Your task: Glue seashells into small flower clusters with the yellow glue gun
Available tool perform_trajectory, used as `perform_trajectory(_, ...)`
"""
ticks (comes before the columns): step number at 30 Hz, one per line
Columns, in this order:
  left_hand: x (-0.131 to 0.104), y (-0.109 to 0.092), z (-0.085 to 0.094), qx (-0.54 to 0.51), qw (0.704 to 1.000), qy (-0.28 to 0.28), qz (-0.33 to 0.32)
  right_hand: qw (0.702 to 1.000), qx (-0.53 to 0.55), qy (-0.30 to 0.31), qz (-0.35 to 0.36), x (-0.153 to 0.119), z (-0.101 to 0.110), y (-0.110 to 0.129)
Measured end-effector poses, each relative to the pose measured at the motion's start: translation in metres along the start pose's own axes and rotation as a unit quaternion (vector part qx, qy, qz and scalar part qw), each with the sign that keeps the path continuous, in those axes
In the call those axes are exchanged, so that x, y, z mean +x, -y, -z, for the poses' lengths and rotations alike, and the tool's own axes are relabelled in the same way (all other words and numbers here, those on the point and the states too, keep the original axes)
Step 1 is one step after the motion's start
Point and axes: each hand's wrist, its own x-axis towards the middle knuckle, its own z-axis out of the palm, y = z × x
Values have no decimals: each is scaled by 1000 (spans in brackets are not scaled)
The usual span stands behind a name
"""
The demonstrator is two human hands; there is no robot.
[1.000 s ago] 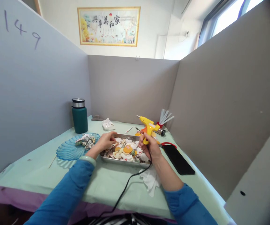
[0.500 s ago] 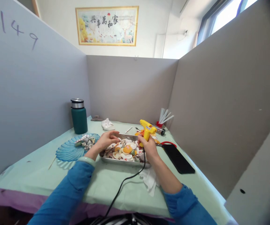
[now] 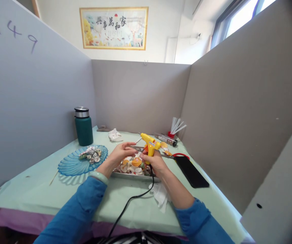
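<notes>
The right hand point(image 3: 156, 161) has moved leftward with the yellow glue gun point(image 3: 150, 145) in its grip, now near the left hand point(image 3: 119, 156), above the metal tray point(image 3: 130, 176). The left fingers curve narrowly; I cannot tell whether they hold anything. Shells point(image 3: 136, 162) fill the tray; leftward, a blue plate point(image 3: 68, 166) carries a shell cluster point(image 3: 95, 156); a red cup point(image 3: 170, 135) holds white sticks point(image 3: 177, 126).

Glue gun point(image 3: 151, 145) is showing yellow at one o'clock from orange-and-white shells point(image 3: 136, 162).
A plate point(image 3: 68, 164) is showing blue ribs at nine, a bottle point(image 3: 84, 131) green at ten.
</notes>
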Motion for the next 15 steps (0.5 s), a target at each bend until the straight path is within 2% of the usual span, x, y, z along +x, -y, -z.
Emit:
perform_trajectory(3, -1, -3, 2, -20, 1000, -5, 15, 1000, -11, -5, -7, 2, 1, -2)
perform_trajectory(6, -2, -6, 9, 10, 999, -45, 10, 995, -75, -71, 4, 6, 3, -5)
perform_trajectory(8, 0, -5, 15, 76, 994, -74, -10, 981, -143, -131, 29, 9, 6, -7)
perform_trajectory(10, 2, 0, 21, 186, 978, -91, -29, 965, -198, -164, 56, 11, 8, -9)
perform_trajectory(12, 4, 6, 27, 305, 947, -86, -40, 955, -228, -175, 67, 12, 10, -9)
perform_trajectory(15, 7, 13, 30, 391, 917, -50, -59, 950, -249, -174, 69, 11, 10, -9)
